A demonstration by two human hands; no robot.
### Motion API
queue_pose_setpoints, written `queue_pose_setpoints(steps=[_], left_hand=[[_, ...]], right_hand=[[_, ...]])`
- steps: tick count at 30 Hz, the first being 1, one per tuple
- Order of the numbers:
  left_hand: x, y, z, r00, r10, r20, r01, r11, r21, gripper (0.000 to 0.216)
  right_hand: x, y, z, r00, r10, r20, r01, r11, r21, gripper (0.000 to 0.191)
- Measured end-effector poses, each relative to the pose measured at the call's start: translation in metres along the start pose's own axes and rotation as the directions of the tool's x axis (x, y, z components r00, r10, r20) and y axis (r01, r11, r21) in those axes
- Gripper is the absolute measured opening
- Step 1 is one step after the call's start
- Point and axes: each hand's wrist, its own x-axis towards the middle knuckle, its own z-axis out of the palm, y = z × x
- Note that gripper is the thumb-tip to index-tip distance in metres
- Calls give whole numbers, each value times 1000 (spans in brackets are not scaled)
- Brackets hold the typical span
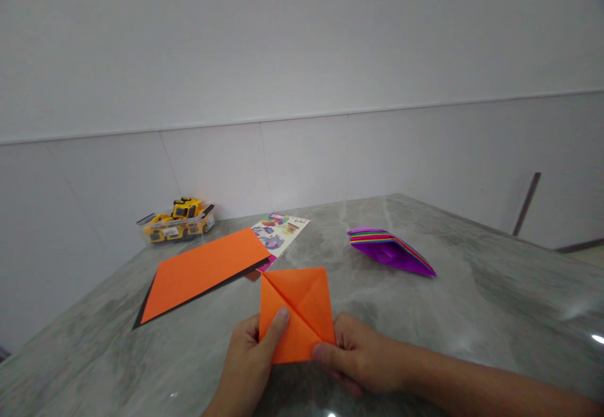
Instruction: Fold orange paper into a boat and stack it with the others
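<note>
Left hand (249,349), right hand (359,354), pinching orange paper (304,311)

"What lies on the grey marbled table (495,316)?"

"A clear tub (209,221), a black sheet (255,267) under an orange sheet (207,269), a printed sheet (285,229) and, further right, folded coloured papers (391,256)"

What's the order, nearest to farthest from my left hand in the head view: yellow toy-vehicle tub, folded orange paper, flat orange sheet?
1. Folded orange paper, held in your left hand.
2. Flat orange sheet, beyond it, leftward.
3. Yellow toy-vehicle tub, farther back, left.
</note>
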Motion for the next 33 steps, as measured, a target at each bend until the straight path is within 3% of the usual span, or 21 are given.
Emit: queue_pose_setpoints(steps=[10, 14, 19, 21, 27, 33], left_hand=[[0, 6, 0, 975, -53, 214, 117, 946, -301, 44], [0, 5, 1, 976, -45, 215, 108, 951, -291, 45], [2, 0, 0, 989, -53, 137, 87, 962, -258, 46], [4, -2, 0, 992, -58, 114, 85, 963, -255, 46], [3, 1, 5, 988, -107, 115, 141, 929, -342, 46], [2, 5, 5, 985, -50, 166, 101, 945, -311, 40]], right_hand=[[-3, -2, -1, 1000, 30, -4, -30, 998, -59, 57], [-1, 5, -2, 998, 45, 43, -48, 996, 79, 70], [4, 11, -4, 994, 100, 37, -107, 953, 283, 72], [4, 10, -5, 995, 92, 27, -96, 961, 258, 70], [1, 4, -2, 998, -48, -48, 46, 998, -33, 63], [-3, 4, -3, 999, -52, -13, 53, 998, 24, 54]])
